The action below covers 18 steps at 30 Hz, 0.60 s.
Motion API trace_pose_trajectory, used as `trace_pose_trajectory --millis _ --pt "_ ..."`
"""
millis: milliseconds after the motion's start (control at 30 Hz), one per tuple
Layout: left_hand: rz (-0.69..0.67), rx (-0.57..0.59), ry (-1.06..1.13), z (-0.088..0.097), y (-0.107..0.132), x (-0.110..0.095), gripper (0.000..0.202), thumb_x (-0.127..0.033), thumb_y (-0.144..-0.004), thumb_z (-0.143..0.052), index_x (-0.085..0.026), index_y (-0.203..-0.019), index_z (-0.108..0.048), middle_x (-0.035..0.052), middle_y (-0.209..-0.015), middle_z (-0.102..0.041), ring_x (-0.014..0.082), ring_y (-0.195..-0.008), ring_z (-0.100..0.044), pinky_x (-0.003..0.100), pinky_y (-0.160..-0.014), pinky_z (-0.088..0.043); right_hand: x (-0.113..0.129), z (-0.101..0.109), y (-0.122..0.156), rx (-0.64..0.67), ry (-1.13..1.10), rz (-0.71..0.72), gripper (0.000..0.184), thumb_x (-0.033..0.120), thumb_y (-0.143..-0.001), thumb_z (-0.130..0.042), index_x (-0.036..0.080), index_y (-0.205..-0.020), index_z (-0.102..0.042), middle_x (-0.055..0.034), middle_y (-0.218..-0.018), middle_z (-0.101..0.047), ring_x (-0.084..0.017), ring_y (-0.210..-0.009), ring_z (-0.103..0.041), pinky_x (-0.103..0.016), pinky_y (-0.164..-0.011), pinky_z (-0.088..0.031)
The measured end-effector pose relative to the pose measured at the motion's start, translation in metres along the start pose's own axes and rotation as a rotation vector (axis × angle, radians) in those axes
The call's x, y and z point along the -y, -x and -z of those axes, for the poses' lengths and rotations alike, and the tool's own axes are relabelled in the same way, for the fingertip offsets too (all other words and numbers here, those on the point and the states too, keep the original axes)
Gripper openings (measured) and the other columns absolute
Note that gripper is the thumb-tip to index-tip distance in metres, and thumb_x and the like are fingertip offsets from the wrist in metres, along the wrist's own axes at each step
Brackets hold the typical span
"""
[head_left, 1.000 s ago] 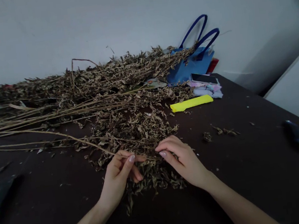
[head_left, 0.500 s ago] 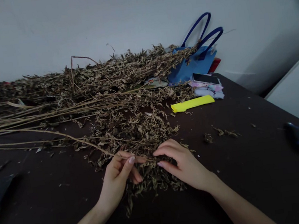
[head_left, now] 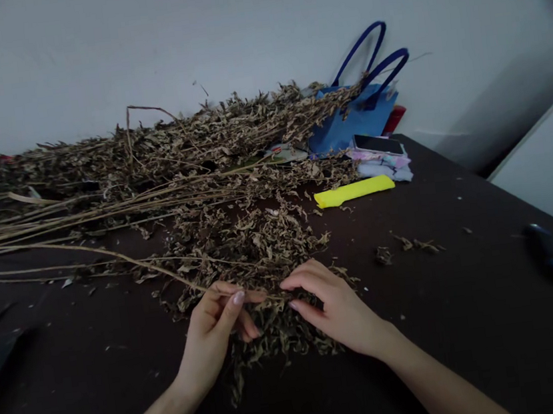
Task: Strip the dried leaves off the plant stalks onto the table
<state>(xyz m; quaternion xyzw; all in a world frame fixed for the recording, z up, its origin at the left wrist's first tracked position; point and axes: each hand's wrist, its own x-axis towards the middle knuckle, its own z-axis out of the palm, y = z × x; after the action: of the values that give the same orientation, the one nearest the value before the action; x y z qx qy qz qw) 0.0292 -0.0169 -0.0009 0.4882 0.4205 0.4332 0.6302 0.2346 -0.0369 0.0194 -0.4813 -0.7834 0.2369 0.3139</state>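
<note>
My left hand (head_left: 218, 325) pinches a long dried plant stem (head_left: 150, 264) between thumb and index finger, the other fingers curled below. The stem runs away to the left, and its thin tip points at my right hand (head_left: 326, 305). That hand is open, with thumb and index finger apart on either side of the tip; I cannot tell whether they touch it. Beneath both hands lies a heap of dried, curled leaves (head_left: 282, 334), greener at the near side and browner behind.
Behind is a thick pile of dried leafy stalks (head_left: 207, 138) along the wall. A yellow strip (head_left: 355, 190), a phone (head_left: 378, 145) on a pale cloth bundle, and a blue bag (head_left: 332, 129) are at the back right. A dark object (head_left: 552, 257) lies on the dark table (head_left: 453, 333) at right.
The whole view has shifted very slightly. My left hand still pinches the stem, and my right hand stays at its tip with almost the same finger gap.
</note>
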Motion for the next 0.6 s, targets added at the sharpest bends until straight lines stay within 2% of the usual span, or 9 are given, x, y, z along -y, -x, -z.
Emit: trace_pose_trajectory --millis 267,400,600 --pt "-0.001 0.021 -0.026 -0.0028 0.0035 -0.0046 0.011 -0.026 -0.087 -0.051 -0.018 -0.085 -0.044 0.0067 -0.092 -0.070 0.0080 -0.046 -0.057 0.021 -0.045 -0.045 0.0076 -0.0043 0.0000 0.012 0.027 0.062 0.024 0.009 -0.082 -0.052 0.021 -0.103 -0.054 -0.0017 -0.092 -0.059 -0.015 -0.091 -0.049 -0.030 -0.080 -0.044" --pt "-0.004 0.025 -0.010 -0.0017 0.0033 -0.0027 0.011 -0.027 -0.087 -0.051 -0.018 -0.086 -0.044 0.0062 -0.091 -0.070 0.0081 -0.046 -0.056 0.022 -0.045 -0.045 0.0065 -0.0037 -0.0003 0.014 0.043 0.064 0.023 0.010 -0.084 -0.050 0.022 -0.103 -0.054 -0.0027 -0.093 -0.059 -0.016 -0.091 -0.050 -0.033 -0.080 -0.045" --pt "0.008 0.020 -0.016 -0.0022 0.0023 -0.0002 0.010 -0.026 -0.088 -0.050 -0.018 -0.085 -0.044 0.0046 -0.092 -0.070 0.0075 -0.047 -0.056 0.021 -0.045 -0.045 0.0038 -0.0016 -0.0004 0.037 0.075 0.062 0.024 0.009 -0.084 -0.050 0.021 -0.104 -0.053 -0.0026 -0.093 -0.058 -0.016 -0.091 -0.050 -0.032 -0.081 -0.044"
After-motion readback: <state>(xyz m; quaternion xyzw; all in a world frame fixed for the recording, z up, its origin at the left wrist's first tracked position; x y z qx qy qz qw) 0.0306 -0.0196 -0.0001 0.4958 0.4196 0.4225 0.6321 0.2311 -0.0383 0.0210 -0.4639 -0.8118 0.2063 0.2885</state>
